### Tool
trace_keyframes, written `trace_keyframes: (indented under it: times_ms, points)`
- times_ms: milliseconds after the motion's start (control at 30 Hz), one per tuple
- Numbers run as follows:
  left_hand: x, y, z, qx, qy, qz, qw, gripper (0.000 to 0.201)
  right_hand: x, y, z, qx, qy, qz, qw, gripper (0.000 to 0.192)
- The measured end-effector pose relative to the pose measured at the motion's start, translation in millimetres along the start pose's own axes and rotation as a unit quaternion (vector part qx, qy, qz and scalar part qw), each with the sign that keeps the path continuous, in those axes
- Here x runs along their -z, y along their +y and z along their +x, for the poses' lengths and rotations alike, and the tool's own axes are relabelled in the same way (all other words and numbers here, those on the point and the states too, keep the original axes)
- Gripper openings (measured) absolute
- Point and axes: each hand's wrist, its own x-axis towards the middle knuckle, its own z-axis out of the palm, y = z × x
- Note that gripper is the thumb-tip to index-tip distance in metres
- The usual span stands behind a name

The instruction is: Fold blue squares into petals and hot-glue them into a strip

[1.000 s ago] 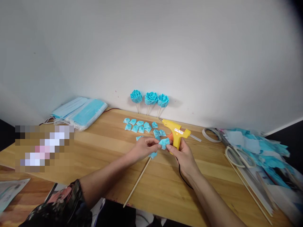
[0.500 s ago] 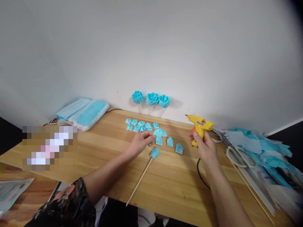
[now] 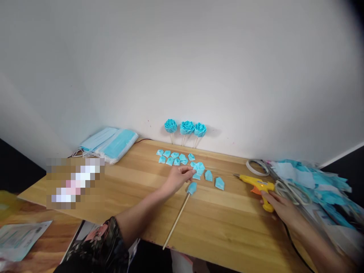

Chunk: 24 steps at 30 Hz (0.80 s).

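My left hand (image 3: 182, 178) pinches a light-blue folded petal piece (image 3: 199, 167) between thumb and fingertips, above the middle of the table. Just below it lies a wooden stick (image 3: 176, 223) with a blue petal bud (image 3: 192, 188) at its upper end. Over at the right, low by the tabletop, my right hand (image 3: 277, 204) is closed around the handle of a yellow hot glue gun (image 3: 257, 182). Its nozzle points left, and whether the gun rests on the wood cannot be told. Several loose folded petals (image 3: 174, 156) lie in rows beyond my left hand.
Three finished blue flowers (image 3: 187, 127) on sticks lean against the wall. Packed face masks (image 3: 118, 145) lie at the left. Scissors (image 3: 292, 191), a coiled white cable (image 3: 257, 167) and blue fabric scraps (image 3: 321, 182) crowd the right side. A black cord (image 3: 292, 242) trails from the glue gun.
My right hand has carried the glue gun down and to the right, toward the tabletop. My left hand stays by the petals with the piece in its fingers. The camera view has shifted slightly.
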Motion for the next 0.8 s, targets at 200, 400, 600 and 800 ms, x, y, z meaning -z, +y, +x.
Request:
trace_keyframes:
  times_ms: [200,400,600,800]
  points:
    - [-0.2,0.8,-1.0,-0.003,-0.016,0.001,1.0,0.031,6.9,-46.4,-11.9,0.089,0.059,-0.261,0.959,0.037]
    - [0.1,1.0,-1.4,0.008,-0.022,0.001,1.0,0.032,-65.6,-132.4,-23.7,0.157,-0.126,0.079,0.976,0.039]
    - [0.6,-3.6,-0.8,0.002,-0.04,0.01,0.999,0.031,-100.6,-168.2,-20.4,0.174,-0.2,0.189,0.945,0.03]
    - [0.2,-8.1,3.2,0.012,-0.017,-0.013,1.0,0.043,-105.3,-165.1,-13.5,0.17,-0.164,0.199,0.951,0.031]
